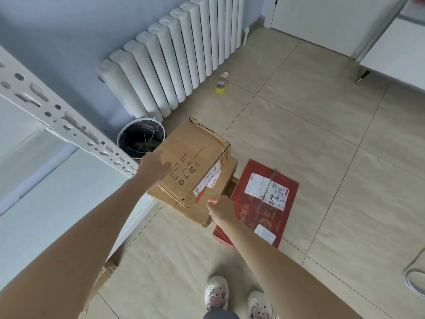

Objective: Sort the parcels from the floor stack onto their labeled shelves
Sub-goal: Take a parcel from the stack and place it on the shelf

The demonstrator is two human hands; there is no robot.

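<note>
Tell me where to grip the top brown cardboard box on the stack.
Grip the top brown cardboard box by two opposite sides, left hand on the near-left face, right hand at the near-right lower edge. It lies skewed, overhanging the flatter brown box beneath, so fingers should fit under that edge.

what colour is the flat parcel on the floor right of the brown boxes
Red, with white shipping labels; the flat parcel shows plainly in the head view.

White ribbed radiator (170, 63) at twelve o'clock against the blue wall, black-lined bin (140, 138) just below its left end, yellow tape roll (220, 86) on beige tiles, white sneakers (216, 293) at six o'clock
</note>
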